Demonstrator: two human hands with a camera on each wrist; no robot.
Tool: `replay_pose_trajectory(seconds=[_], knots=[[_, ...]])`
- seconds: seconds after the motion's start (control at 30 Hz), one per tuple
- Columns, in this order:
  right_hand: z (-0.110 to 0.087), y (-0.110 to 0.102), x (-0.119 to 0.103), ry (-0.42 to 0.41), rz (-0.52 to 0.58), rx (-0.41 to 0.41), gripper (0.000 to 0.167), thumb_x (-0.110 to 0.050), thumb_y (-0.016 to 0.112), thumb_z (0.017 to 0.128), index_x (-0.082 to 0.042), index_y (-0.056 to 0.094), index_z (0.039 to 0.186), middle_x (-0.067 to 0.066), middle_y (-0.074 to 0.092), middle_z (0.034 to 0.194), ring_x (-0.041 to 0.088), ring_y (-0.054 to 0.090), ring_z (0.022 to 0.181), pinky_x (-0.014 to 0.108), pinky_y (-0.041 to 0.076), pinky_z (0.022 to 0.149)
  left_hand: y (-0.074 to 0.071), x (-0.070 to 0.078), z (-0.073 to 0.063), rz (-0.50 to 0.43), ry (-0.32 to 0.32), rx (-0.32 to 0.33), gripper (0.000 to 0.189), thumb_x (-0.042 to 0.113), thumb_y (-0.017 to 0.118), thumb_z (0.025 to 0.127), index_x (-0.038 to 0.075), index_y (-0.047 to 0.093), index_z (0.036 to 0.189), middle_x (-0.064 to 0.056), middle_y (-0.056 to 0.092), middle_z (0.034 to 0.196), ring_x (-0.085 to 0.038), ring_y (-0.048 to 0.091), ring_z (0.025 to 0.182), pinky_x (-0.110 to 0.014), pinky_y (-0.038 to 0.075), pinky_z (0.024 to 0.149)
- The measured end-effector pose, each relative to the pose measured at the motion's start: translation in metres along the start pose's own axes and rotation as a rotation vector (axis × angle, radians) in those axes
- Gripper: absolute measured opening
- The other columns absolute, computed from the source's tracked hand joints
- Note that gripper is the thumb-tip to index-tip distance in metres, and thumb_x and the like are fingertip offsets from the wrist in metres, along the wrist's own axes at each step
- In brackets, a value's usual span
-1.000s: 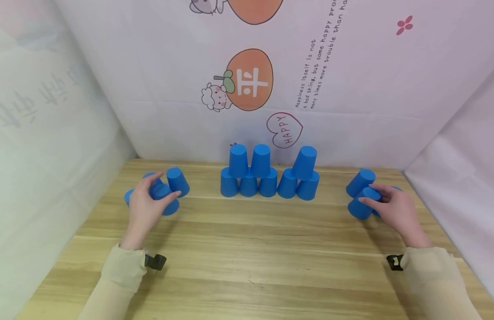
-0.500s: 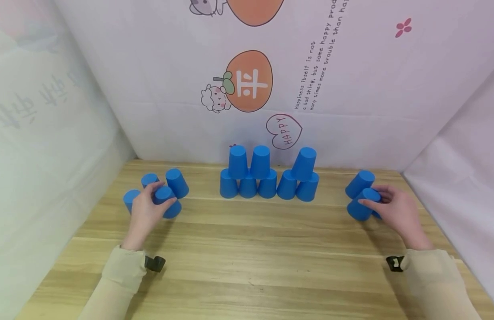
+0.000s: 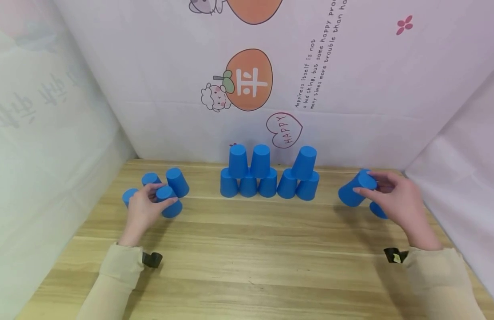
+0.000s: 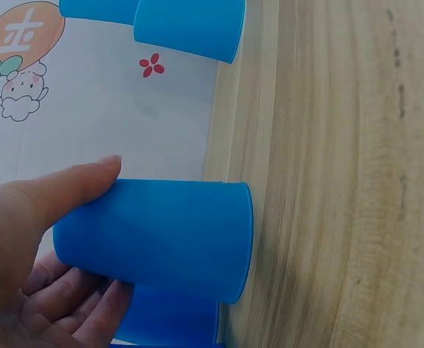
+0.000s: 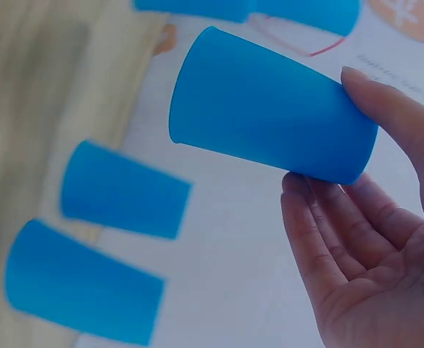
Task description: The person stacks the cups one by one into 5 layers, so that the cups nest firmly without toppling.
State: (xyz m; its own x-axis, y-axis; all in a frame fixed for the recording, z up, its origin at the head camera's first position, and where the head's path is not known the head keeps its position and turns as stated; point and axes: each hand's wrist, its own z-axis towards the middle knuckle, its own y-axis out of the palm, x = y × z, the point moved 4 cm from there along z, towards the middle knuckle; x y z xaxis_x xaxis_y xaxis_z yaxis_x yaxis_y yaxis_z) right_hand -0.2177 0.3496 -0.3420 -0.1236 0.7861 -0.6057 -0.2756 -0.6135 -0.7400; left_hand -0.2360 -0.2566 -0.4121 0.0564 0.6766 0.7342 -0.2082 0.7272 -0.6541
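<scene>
My left hand (image 3: 145, 209) grips an upside-down blue cup (image 3: 172, 209) near its base, thumb on one side and fingers on the other. In the left wrist view, that cup's rim is close over the wood, with another blue cup (image 4: 172, 315) behind it. My right hand (image 3: 400, 204) pinches a second blue cup (image 5: 269, 109) near its base; it is raised off the table and tilted. In the head view it overlaps a standing cup behind it, and part of another cup (image 3: 378, 210) shows below the hand.
At the table's back middle, several upside-down cups (image 3: 248, 186) form a bottom row, with two cups (image 3: 260, 161) on its left part and one cup (image 3: 304, 162) on its right. Three cups (image 3: 177, 182) stand around my left hand. A printed cloth (image 3: 171, 80) hangs behind the wooden table (image 3: 247, 253).
My right hand has lifted its cup and moved it slightly back and left. My left hand has closed in on its cup, which has shifted slightly right.
</scene>
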Motion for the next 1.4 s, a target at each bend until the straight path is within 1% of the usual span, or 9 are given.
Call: replay_pose_trajectory(seconds=[0.07, 0.17, 0.23, 0.5, 0.7, 0.77, 0.97, 1.13, 1.4], knots=[[-0.001, 0.000, -0.011, -0.005, 0.011, -0.005, 0.066, -0.042, 0.083, 0.086, -0.002, 0.062, 0.135, 0.023, 0.066, 0.123, 0.009, 0.066, 0.092, 0.005, 0.044, 0.070, 0.000, -0.001, 0.000, -0.006, -0.007, -0.003, 0.066, 0.035, 0.082, 0.089, -0.003, 0.057, 0.136, -0.031, 0.060, 0.131, -0.046, 0.062, 0.115, -0.056, 0.052, 0.095], [-0.003, 0.001, -0.029, -0.019, 0.042, -0.013, 0.065, -0.042, 0.083, 0.086, -0.005, 0.063, 0.135, 0.019, 0.066, 0.124, 0.033, 0.067, 0.104, 0.006, 0.045, 0.071, 0.000, -0.002, 0.000, -0.014, -0.013, -0.005, 0.067, 0.036, 0.082, 0.088, -0.003, 0.057, 0.137, -0.031, 0.060, 0.131, -0.046, 0.062, 0.115, -0.056, 0.052, 0.095], [-0.004, 0.003, -0.040, -0.039, 0.051, -0.014, 0.064, -0.042, 0.084, 0.085, -0.005, 0.064, 0.134, 0.019, 0.067, 0.123, 0.039, 0.066, 0.106, 0.007, 0.046, 0.072, 0.000, -0.001, 0.000, -0.015, -0.013, -0.006, 0.067, 0.036, 0.082, 0.088, -0.003, 0.057, 0.137, -0.031, 0.060, 0.131, -0.046, 0.062, 0.115, -0.056, 0.052, 0.095], [-0.009, 0.015, -0.079, -0.106, 0.068, -0.029, 0.061, -0.044, 0.086, 0.082, -0.011, 0.067, 0.130, 0.012, 0.070, 0.121, 0.034, 0.069, 0.103, 0.013, 0.050, 0.076, 0.000, 0.003, 0.000, -0.013, -0.008, -0.009, 0.067, 0.035, 0.082, 0.089, -0.004, 0.057, 0.137, -0.032, 0.060, 0.131, -0.047, 0.062, 0.116, -0.057, 0.052, 0.095], [0.000, 0.028, -0.103, -0.170, 0.129, -0.048, 0.060, -0.044, 0.087, 0.081, -0.015, 0.068, 0.129, 0.006, 0.071, 0.121, 0.028, 0.068, 0.106, 0.048, 0.055, 0.088, -0.001, 0.003, 0.000, -0.010, -0.013, -0.013, 0.067, 0.035, 0.082, 0.089, -0.004, 0.056, 0.137, -0.031, 0.060, 0.131, -0.047, 0.062, 0.116, -0.057, 0.052, 0.095], [0.003, 0.031, -0.110, -0.188, 0.160, -0.058, 0.059, -0.043, 0.088, 0.080, -0.015, 0.068, 0.129, 0.005, 0.071, 0.120, 0.027, 0.068, 0.106, 0.053, 0.054, 0.089, -0.001, 0.003, 0.000, -0.009, -0.016, -0.018, 0.068, 0.036, 0.082, 0.089, -0.004, 0.056, 0.137, -0.031, 0.060, 0.131, -0.047, 0.062, 0.116, -0.057, 0.052, 0.095], [0.018, 0.031, -0.137, -0.246, 0.189, -0.049, 0.058, -0.040, 0.087, 0.081, -0.015, 0.067, 0.130, 0.005, 0.070, 0.122, 0.028, 0.067, 0.110, 0.056, 0.051, 0.095, 0.000, 0.002, 0.000, -0.006, -0.015, -0.019, 0.068, 0.037, 0.082, 0.089, -0.004, 0.056, 0.137, -0.031, 0.060, 0.130, -0.046, 0.062, 0.116, -0.056, 0.052, 0.095], [0.041, 0.029, -0.153, -0.281, 0.223, -0.013, 0.057, -0.037, 0.087, 0.082, -0.013, 0.067, 0.129, 0.006, 0.070, 0.122, 0.026, 0.067, 0.109, 0.054, 0.049, 0.099, 0.001, 0.001, 0.000, -0.002, -0.010, -0.017, 0.068, 0.036, 0.082, 0.089, -0.004, 0.056, 0.137, -0.032, 0.060, 0.130, -0.046, 0.062, 0.115, -0.056, 0.052, 0.095], [0.083, 0.034, -0.158, -0.176, 0.184, -0.030, 0.065, -0.046, 0.084, 0.084, -0.011, 0.063, 0.134, 0.008, 0.067, 0.127, 0.027, 0.065, 0.112, 0.049, 0.051, 0.099, 0.001, 0.001, 0.000, -0.001, -0.010, -0.012, 0.067, 0.036, 0.082, 0.089, -0.004, 0.056, 0.137, -0.031, 0.060, 0.131, -0.046, 0.062, 0.116, -0.056, 0.052, 0.095]])
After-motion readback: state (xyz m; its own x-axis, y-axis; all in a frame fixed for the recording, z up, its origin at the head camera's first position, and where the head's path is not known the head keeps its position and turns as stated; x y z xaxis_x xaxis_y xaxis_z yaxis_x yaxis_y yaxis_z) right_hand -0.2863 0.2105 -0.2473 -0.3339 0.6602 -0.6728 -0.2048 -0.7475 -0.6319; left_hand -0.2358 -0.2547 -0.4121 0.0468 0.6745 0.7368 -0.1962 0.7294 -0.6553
